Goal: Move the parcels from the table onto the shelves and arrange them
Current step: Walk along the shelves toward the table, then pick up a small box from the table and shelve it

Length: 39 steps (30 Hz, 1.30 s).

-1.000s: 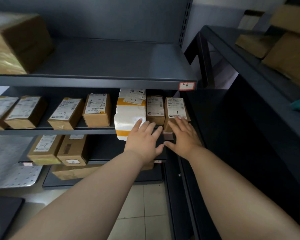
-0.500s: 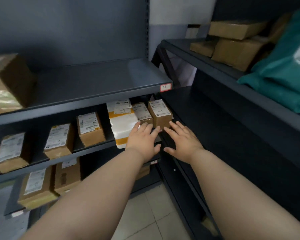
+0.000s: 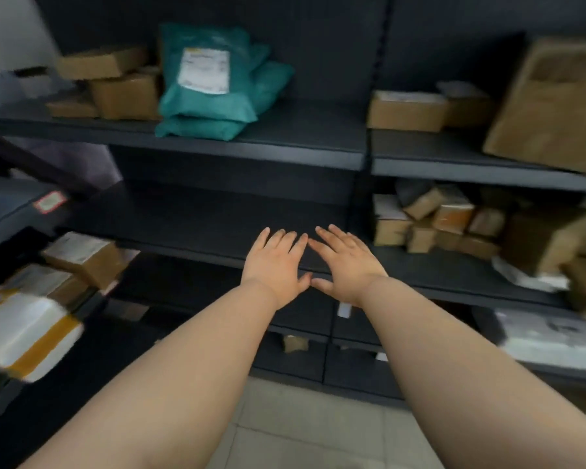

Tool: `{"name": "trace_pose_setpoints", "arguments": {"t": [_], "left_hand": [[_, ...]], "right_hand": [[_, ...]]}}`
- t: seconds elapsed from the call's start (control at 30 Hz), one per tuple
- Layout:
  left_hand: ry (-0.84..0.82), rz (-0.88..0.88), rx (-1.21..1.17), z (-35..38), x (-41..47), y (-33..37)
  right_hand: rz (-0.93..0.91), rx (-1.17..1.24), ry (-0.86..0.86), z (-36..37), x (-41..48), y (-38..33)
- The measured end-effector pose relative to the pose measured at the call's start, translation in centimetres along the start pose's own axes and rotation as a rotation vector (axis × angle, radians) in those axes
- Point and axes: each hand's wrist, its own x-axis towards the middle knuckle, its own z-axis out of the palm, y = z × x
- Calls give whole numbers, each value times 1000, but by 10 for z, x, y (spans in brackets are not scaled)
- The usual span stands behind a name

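My left hand and my right hand are stretched out side by side, fingers straight and spread, holding nothing. They hover in front of the edge of a dark middle shelf that has no parcels on this stretch. A teal mailer bag with a white label lies on the shelf above. At the far left stand a small brown box and a white parcel with orange tape. The frame is blurred by motion.
Brown boxes sit left of the teal bag, more cartons and a large carton to the upper right. Several small boxes crowd the right middle shelf. White mailers lie lower right. Pale floor tiles show below.
The view has swung right, away from the row of labelled boxes to another shelf unit. Both hands left the boxes they touched and stay open, held out together.
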Motion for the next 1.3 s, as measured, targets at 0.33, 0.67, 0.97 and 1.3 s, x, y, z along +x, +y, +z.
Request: {"name": "trace_pose_setpoints", "arguments": {"t": [0.33,0.67,0.97,1.3], "left_hand": [[17,519,-71,-43,40,291],[66,953,-209,-83,-25,598],[12,1246,-214,-89,-73,770],[67,1491,-229,-119,-39,968]], "right_hand": [[732,33,0,-7,-282,190],[1322,32,8,-21,-599,274],[1623,112,-5,1,-741,301],[1860,88,2,2,-830,405]]}}
